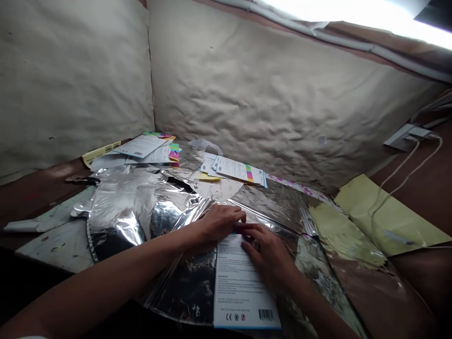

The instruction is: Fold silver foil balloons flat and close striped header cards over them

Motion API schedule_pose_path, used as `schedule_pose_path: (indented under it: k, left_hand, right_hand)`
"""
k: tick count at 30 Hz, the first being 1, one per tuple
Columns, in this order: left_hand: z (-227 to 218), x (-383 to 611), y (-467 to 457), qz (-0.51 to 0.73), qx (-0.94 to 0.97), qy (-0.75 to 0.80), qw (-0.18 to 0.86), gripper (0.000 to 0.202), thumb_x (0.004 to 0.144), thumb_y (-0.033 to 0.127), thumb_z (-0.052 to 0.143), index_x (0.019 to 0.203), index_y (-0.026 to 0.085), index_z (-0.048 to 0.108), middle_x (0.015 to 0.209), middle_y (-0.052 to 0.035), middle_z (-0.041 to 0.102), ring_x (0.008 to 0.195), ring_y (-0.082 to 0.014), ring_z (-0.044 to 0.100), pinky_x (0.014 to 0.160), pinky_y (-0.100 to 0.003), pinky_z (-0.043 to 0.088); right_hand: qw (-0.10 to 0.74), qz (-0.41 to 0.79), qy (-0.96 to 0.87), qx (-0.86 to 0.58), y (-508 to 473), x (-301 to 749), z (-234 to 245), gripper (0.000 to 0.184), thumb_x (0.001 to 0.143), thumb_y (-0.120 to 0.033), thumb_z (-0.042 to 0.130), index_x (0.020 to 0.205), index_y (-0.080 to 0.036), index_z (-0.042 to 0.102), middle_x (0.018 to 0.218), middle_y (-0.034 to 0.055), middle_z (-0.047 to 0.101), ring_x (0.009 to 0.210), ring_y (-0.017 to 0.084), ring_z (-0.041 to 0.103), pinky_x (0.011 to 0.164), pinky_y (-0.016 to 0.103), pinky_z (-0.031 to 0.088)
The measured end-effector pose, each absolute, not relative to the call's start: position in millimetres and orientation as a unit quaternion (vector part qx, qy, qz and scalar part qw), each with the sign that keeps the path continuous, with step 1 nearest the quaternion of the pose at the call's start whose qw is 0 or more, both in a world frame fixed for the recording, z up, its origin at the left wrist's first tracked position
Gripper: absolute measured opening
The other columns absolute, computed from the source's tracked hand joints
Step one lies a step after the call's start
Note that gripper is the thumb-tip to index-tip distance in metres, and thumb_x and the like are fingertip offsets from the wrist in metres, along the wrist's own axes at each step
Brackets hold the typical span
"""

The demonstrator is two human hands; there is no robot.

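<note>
- Pressing down on a white rectangular printed card (237, 289) with both hands; the card lies on a crinkled silver foil sheet (120, 207), its lower end carrying a barcode and its upper end under the hands.
- Handling (judged): the card looks thin, light and fairly stiff, and is likely to slide on the slick foil. The long side edges or the barcode end, both free of the hands, appear the best places to take hold. The foil looks light, soft and easily creased.
- Left hand (217, 223): forearm comes in low from the lower left, nearly flat, palm down at the card's top edge. Fingers curled over, tips toward the right hand; cannot tell whether they grip anything.
- Right hand (264, 252): forearm comes in from the lower right, palm down on the card. Fingers bent, tips at the card's top edge beside the left hand; cannot tell whether they pinch the card or only press it.
- Small red patch between the hands, at the card's top edge: too small to identify.
- Beyond the card: white leaflets with rainbow-striped edges (235, 168), near a cream padded wall (268, 94).
- Right of the card: pale yellow sheet (388, 216).
</note>
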State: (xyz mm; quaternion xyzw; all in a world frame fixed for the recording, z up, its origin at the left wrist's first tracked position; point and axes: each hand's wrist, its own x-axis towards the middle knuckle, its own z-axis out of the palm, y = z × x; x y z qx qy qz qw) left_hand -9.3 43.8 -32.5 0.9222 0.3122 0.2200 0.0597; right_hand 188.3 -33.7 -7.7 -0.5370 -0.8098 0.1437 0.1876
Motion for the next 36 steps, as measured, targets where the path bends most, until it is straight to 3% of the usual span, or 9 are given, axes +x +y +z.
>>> schedule_pose_path:
  k: [4,9,15,21,26,32,36]
  left_hand:
    - [-27,-13,43,0.206,0.934,0.284,0.069,0.016,0.085,0.013,0.059,0.094,0.024,0.068,0.091,0.0003,0.067,0.08,-0.0159,0.064,0.061,-0.024,0.037]
    - [-25,-24,50,0.218,0.936,0.227,0.156,0.024,0.093,0.029,0.057,0.113,0.028,0.071,0.1,-0.0007,0.07,0.084,-0.015,0.065,0.069,-0.022,0.042]
    - [-31,-19,51,0.248,0.912,0.235,0.229,0.026,0.083,0.015,0.065,0.101,0.029,0.077,0.09,0.0008,0.072,0.079,-0.0128,0.064,0.072,-0.021,0.042]
    - [-29,-19,48,0.197,0.925,0.201,0.256,0.027,0.075,0.013,0.067,0.097,0.024,0.077,0.096,-0.0006,0.071,0.086,-0.0158,0.064,0.083,-0.023,0.045]
    - [-23,-25,51,0.167,0.933,0.193,0.255,0.026,0.079,0.016,0.066,0.101,0.024,0.077,0.105,-0.003,0.066,0.1,-0.0183,0.06,0.091,-0.025,0.043]
    - [-23,-26,55,0.148,0.934,0.189,0.264,0.022,0.085,0.02,0.065,0.104,0.027,0.075,0.107,-0.0034,0.064,0.102,-0.0195,0.057,0.094,-0.029,0.041]
    - [-26,-26,56,0.15,0.934,0.191,0.262,0.024,0.084,0.018,0.066,0.105,0.025,0.074,0.105,-0.0037,0.063,0.101,-0.0196,0.057,0.092,-0.028,0.041]
  right_hand:
    - [0.186,0.164,-0.793,-0.557,-31,186,-16,0.014,0.087,-0.022,0.061,0.096,-0.024,0.072,0.099,0.005,0.065,0.09,0.021,0.063,0.079,0.034,0.05]
    - [0.215,0.136,-0.793,-0.553,-35,191,-23,0.009,0.089,-0.023,0.061,0.087,-0.024,0.07,0.092,0.0033,0.064,0.083,0.02,0.062,0.073,0.033,0.049]
    - [0.251,-0.04,-0.827,-0.502,-40,191,-23,0.011,0.09,-0.019,0.058,0.085,-0.021,0.068,0.104,0.0104,0.062,0.1,0.027,0.054,0.085,0.041,0.046]
    - [0.209,0.139,-0.822,-0.511,-27,201,-18,0.007,0.086,-0.018,0.059,0.08,-0.021,0.06,0.085,0.0032,0.062,0.082,0.02,0.057,0.071,0.032,0.044]
    - [0.166,0.268,-0.782,-0.538,-11,204,-7,0.006,0.081,-0.023,0.062,0.078,-0.019,0.062,0.081,0.0013,0.063,0.075,0.017,0.057,0.064,0.027,0.041]
    - [0.12,0.325,-0.776,-0.527,-1,209,-5,0.012,0.082,-0.029,0.061,0.076,-0.018,0.065,0.075,-0.0003,0.064,0.069,0.015,0.056,0.058,0.024,0.037]
    - [0.144,0.327,-0.772,-0.525,-1,209,-7,0.01,0.081,-0.028,0.062,0.083,-0.019,0.066,0.078,-0.0003,0.067,0.071,0.016,0.058,0.059,0.025,0.039]
